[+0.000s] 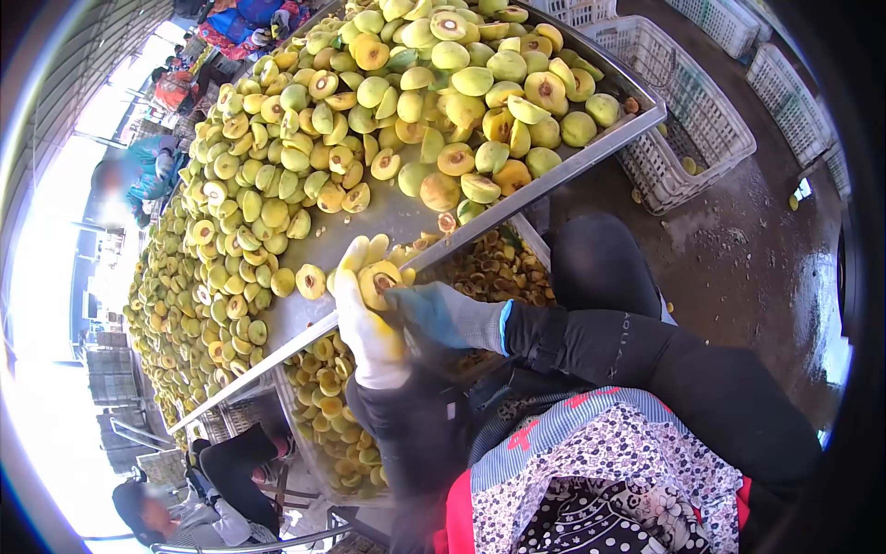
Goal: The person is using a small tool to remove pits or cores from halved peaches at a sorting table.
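My left hand (367, 323), in a white glove stained yellow, is wrapped round a halved fruit (379, 284) with its cut face and brown pit area showing. Against the right side of that fruit, my right hand (434, 312) is closed in a blue-and-grey glove; whatever it grips is hidden. Both hands are above the near metal rim (554, 175) of a table heaped with green-yellow fruit halves (277, 166). One cut half (311, 281) lies on the metal surface just left of my left hand.
Below the rim are a crate of fruit halves (337, 415) and a pile of brown scraps (498, 268). White plastic crates (683, 83) stand at the upper right. Several people sit along the table's far left side; another person (185, 517) sits at the lower left.
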`<state>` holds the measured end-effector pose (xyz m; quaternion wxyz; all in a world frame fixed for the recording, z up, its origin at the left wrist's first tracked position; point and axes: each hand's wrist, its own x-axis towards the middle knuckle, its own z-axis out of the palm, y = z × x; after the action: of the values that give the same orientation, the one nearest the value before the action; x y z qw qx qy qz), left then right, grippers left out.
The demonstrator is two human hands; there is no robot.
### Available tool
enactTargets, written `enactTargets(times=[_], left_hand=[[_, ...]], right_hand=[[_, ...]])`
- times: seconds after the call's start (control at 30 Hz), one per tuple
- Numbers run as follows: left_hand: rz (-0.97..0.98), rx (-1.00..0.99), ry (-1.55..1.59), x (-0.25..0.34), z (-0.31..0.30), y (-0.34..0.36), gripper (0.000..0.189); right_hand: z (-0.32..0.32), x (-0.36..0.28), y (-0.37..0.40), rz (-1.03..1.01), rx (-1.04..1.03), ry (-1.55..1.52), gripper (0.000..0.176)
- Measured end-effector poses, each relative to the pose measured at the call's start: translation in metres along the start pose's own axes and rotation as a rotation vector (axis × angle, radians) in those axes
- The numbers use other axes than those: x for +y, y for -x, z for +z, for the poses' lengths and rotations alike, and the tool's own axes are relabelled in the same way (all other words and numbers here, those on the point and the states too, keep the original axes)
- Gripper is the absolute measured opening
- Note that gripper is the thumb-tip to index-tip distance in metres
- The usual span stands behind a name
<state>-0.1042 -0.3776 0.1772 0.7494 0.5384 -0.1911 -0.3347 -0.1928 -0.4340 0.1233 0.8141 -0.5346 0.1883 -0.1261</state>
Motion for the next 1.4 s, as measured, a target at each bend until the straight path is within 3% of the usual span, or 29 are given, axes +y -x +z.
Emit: enactTargets(times=[0.13,0.23,0.33,0.37,0.47,0.53,0.6,0.67,0.73,0.8,0.83,0.9,0.93,1.0,1.03,1.13,1.27,1.33,1.4], left_hand=[[0.092,-0.187,-0.272,0.003,-0.021,-0.006,0.052],[0.008,-0.137,0.087,0.003,-0.018,-0.001,0.052],[0.219,-0.050,-0.151,-0.002,-0.007,-0.001,0.051],[0.177,-0.074,-0.022,-0.002,-0.008,-0.001,0.051],[0.071,-0.113,0.282,-0.003,-0.011,0.000,0.047],[0.034,-0.093,0.372,-0.004,-0.011,0.001,0.044],[0.059,-0.016,0.288,-0.006,-0.005,0.002,0.042],[0.105,-0.001,0.221,-0.010,-0.003,0.003,0.040],[0.173,-0.048,0.177,-0.018,-0.007,0.002,0.039],[0.259,-0.047,-0.033,-0.017,-0.005,0.003,0.035],[0.302,-0.047,-0.137,-0.016,-0.004,0.003,0.034],[0.309,-0.059,-0.148,-0.009,0.000,0.008,0.033],[0.311,-0.065,-0.154,-0.006,0.000,0.010,0.032],[0.402,-0.071,-0.214,-0.006,0.000,0.009,0.032],[0.449,-0.077,-0.245,-0.005,0.001,0.008,0.032],[0.353,-0.026,-0.208,-0.002,0.012,0.012,0.034],[0.058,0.027,0.138,0.000,0.013,0.009,0.034],[-0.081,0.150,0.258,-0.001,0.010,0.006,0.036],[-0.062,0.118,0.319,-0.004,0.008,0.005,0.038]], right_hand=[[-0.004,-0.005,0.008,-0.176,0.134,0.322,0.055],[-0.003,-0.021,0.021,-0.187,0.166,0.380,0.054],[-0.003,-0.005,0.012,-0.149,0.105,0.404,0.048],[-0.002,-0.002,0.008,-0.129,0.078,0.427,0.046],[-0.001,0.007,0.005,-0.031,0.132,0.184,0.058],[0.001,0.023,0.001,-0.185,0.126,0.175,0.058],[0.004,0.014,0.004,-0.155,0.105,0.117,0.057],[0.007,0.002,0.011,0.059,0.073,0.010,0.054],[0.018,0.017,0.007,-0.221,0.127,-0.133,0.054],[0.021,0.023,0.002,-0.277,0.164,-0.192,0.056],[0.020,0.026,0.000,-0.194,0.174,-0.180,0.058],[0.014,0.014,0.005,0.067,0.001,-0.288,0.062],[0.001,0.004,0.012,0.245,-0.183,-0.404,0.064],[-0.005,-0.012,0.021,0.436,-0.348,-0.516,0.066],[-0.004,-0.016,0.022,0.446,-0.327,-0.515,0.066],[-0.007,-0.023,0.019,0.346,-0.144,-0.201,0.067],[-0.009,0.017,0.003,-0.020,0.044,0.276,0.069],[-0.008,-0.028,0.031,0.022,0.071,0.351,0.065],[-0.008,-0.044,0.041,0.034,0.096,0.449,0.062]])
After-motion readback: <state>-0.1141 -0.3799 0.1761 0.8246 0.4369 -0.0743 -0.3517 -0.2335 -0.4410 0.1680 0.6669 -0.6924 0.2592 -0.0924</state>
